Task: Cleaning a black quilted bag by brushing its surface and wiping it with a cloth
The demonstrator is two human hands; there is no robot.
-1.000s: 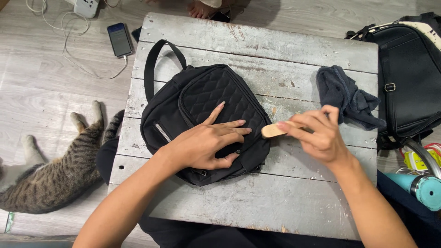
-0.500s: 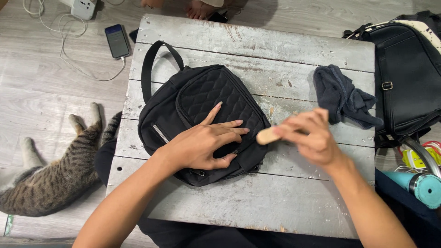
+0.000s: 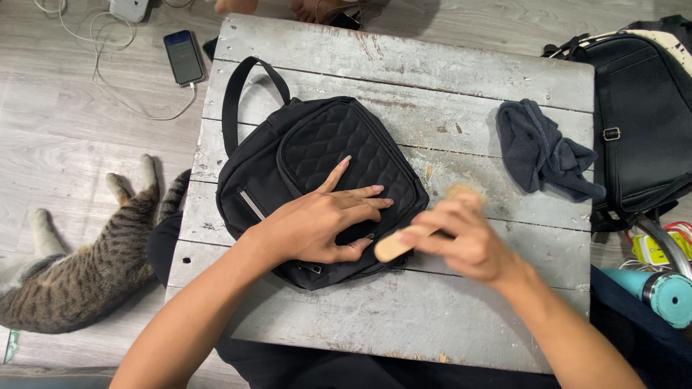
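Observation:
A small black backpack (image 3: 303,148) with a quilted front pocket lies flat on a weathered grey wooden table (image 3: 404,79). My left hand (image 3: 324,223) presses palm down on the backpack's lower front, fingers spread. My right hand (image 3: 458,241) grips a light wooden brush (image 3: 393,246) by its body, with the brush's rounded end at the backpack's lower right corner. The hand is motion-blurred.
A crumpled dark cloth (image 3: 544,151) lies at the table's right. A larger black bag (image 3: 641,122) and a teal bottle (image 3: 667,292) sit off the right edge. A tabby cat (image 3: 86,266) lies on the floor to the left, near a phone (image 3: 182,57) on a cable.
My right hand has carried the wooden brush down and left, from beside the backpack's right side to its lower right corner. My left hand has stayed flat on the backpack.

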